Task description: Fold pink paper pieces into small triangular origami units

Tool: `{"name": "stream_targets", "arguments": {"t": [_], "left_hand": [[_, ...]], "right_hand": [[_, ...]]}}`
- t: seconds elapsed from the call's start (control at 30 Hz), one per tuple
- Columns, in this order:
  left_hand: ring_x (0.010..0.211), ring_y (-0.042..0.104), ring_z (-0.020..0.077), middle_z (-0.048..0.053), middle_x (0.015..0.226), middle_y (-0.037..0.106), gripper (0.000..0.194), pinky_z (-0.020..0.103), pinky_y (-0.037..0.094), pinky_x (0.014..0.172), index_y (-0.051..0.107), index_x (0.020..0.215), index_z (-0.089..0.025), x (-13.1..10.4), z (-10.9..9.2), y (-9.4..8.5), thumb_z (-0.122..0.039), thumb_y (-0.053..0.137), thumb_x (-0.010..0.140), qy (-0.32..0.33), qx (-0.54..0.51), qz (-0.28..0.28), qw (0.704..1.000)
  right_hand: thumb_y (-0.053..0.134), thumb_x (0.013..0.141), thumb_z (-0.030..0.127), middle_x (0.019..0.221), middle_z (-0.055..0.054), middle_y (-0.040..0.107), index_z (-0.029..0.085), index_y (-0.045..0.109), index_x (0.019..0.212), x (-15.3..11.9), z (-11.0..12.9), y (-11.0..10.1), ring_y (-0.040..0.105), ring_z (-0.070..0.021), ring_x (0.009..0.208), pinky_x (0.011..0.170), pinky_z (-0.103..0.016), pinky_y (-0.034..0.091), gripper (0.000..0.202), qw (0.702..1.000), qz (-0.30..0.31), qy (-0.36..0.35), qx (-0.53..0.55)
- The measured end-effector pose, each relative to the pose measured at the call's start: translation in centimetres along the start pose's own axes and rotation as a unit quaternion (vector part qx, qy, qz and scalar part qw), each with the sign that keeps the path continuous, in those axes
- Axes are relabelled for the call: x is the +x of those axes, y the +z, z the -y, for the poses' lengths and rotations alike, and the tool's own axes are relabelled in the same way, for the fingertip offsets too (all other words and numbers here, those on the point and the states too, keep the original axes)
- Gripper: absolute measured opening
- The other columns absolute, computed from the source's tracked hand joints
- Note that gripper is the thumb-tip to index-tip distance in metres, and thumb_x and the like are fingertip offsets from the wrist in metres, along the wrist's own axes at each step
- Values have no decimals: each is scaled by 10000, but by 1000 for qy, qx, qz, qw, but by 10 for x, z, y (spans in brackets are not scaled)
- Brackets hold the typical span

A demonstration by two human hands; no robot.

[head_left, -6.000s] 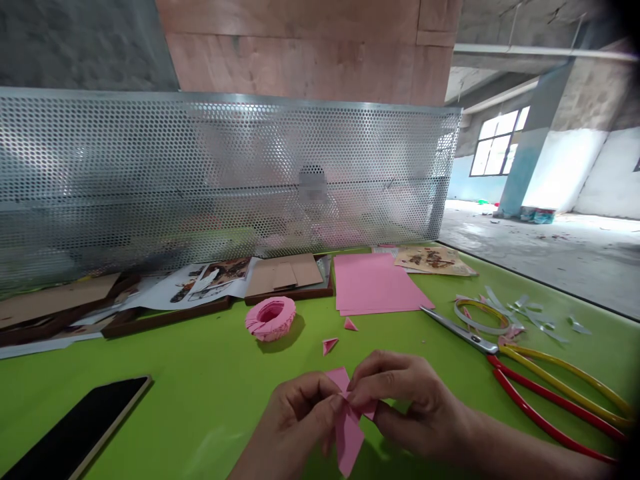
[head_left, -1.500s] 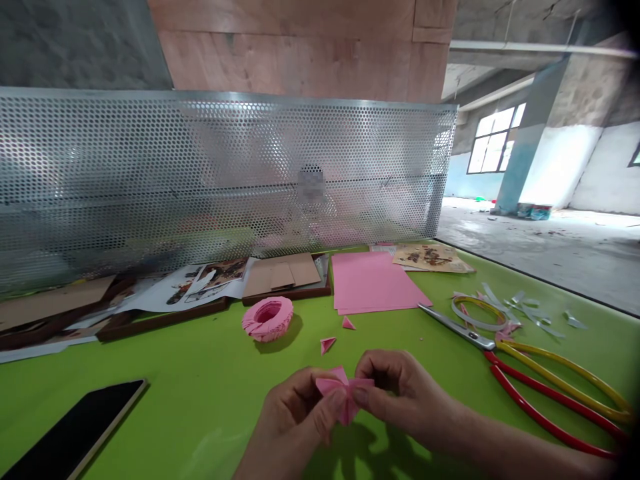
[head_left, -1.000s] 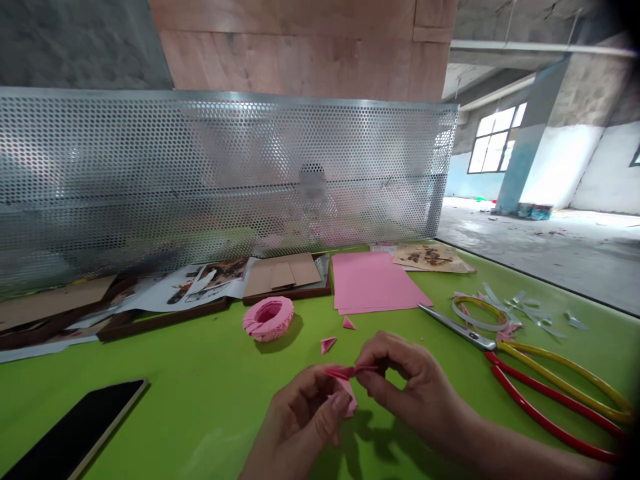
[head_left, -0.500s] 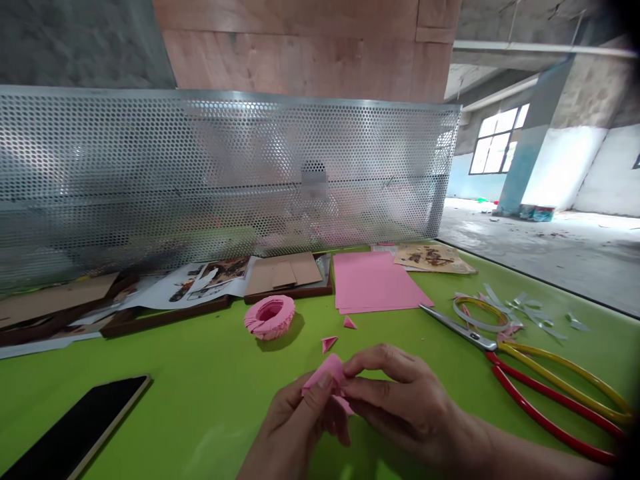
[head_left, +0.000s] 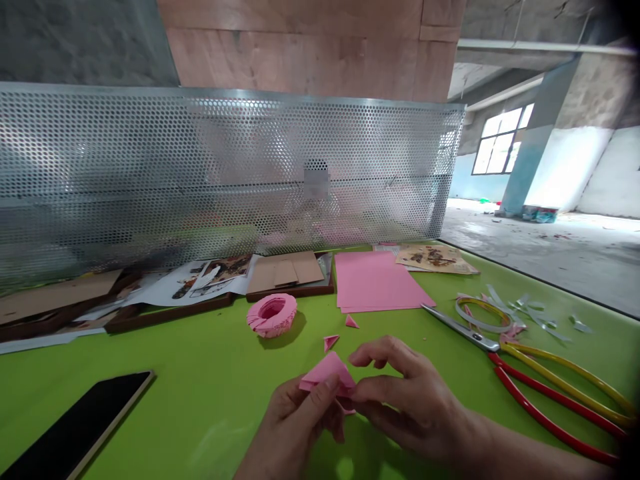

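A small folded piece of pink paper (head_left: 327, 370), peaked at the top, sits in my left hand (head_left: 295, 417), with the thumb pressed on its front. At its right corner is my right hand (head_left: 415, 400): the index finger is raised off the paper, while the thumb and lower fingers stay closed at the edge. Part of the lower flap is hidden by the fingers. Just beyond lie two small pink folded triangles, a nearer one (head_left: 331, 343) and a farther one (head_left: 351, 321). A pink ring of packed folded paper (head_left: 271, 315) rests to their left.
Pink paper sheets (head_left: 380, 283) lie at the back. Scissors (head_left: 485, 341) with red and yellow handles are on the right, near a tape roll (head_left: 483, 315) and clear scraps. A phone (head_left: 85, 427) lies front left. Frames with cardboard (head_left: 285, 270) line the perforated metal panel (head_left: 225, 173).
My right index finger has lifted off the pink paper. The paper has turned a little in my left hand and now shows a flatter, pointed face.
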State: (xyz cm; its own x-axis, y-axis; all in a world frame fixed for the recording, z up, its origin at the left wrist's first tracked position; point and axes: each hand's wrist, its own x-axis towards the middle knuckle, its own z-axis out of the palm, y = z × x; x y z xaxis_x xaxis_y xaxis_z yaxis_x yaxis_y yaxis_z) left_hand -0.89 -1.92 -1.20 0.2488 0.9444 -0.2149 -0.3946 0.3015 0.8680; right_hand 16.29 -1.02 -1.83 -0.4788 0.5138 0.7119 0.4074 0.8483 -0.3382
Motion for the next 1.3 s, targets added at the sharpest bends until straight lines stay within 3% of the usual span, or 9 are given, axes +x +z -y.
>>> {"name": "stream_targets", "arguments": {"t": [0.17,0.3,0.5,0.67,0.93,1.13,1.3], "left_hand": [[547,489,123,13,560,639,174,239,376,554,689,582,-153,1,2,-2,-315,740,623,3,-13,3,1000],[547,484,125,14,547,619,201,241,372,549,679,564,-151,-1,1,-1,-332,722,639,12,-11,10,1000],[529,437,113,-3,536,568,182,236,353,544,679,576,-149,0,3,-1,-313,719,644,11,58,12,998],[516,423,117,-7,496,537,252,234,346,544,651,502,-150,1,1,1,-320,680,685,30,115,10,993],[569,462,152,13,538,566,326,236,355,553,615,415,-173,-4,-5,6,-282,639,721,85,231,-27,969],[530,392,137,-21,519,476,305,230,309,505,579,458,-185,-5,-7,7,-298,609,739,106,275,-10,956],[520,365,125,-35,532,438,294,220,293,484,560,479,-188,-7,-7,6,-296,588,751,125,287,15,950]], "right_hand": [[561,779,123,1010,-67,551,220,590,969,0,1,-2,539,-178,905,795,-287,456,216,1000,6,8,3],[551,779,115,1009,-60,546,226,604,906,0,0,-3,539,-176,903,808,-288,453,177,1000,9,6,-13],[541,789,150,1020,-63,544,224,616,866,-1,0,-4,537,-178,879,799,-303,452,130,999,19,-9,-37],[562,738,85,1012,-54,543,207,613,824,0,1,0,541,-166,878,795,-276,448,158,1000,17,14,5],[586,678,19,938,-41,566,187,543,719,6,5,12,561,-158,867,726,-244,463,178,972,-48,172,155],[608,652,48,882,-24,615,182,510,766,7,3,14,549,-136,722,633,-247,445,200,938,-22,288,192],[618,661,88,795,-16,598,172,528,815,7,1,15,543,-141,688,599,-250,437,198,920,-13,325,219]]}}
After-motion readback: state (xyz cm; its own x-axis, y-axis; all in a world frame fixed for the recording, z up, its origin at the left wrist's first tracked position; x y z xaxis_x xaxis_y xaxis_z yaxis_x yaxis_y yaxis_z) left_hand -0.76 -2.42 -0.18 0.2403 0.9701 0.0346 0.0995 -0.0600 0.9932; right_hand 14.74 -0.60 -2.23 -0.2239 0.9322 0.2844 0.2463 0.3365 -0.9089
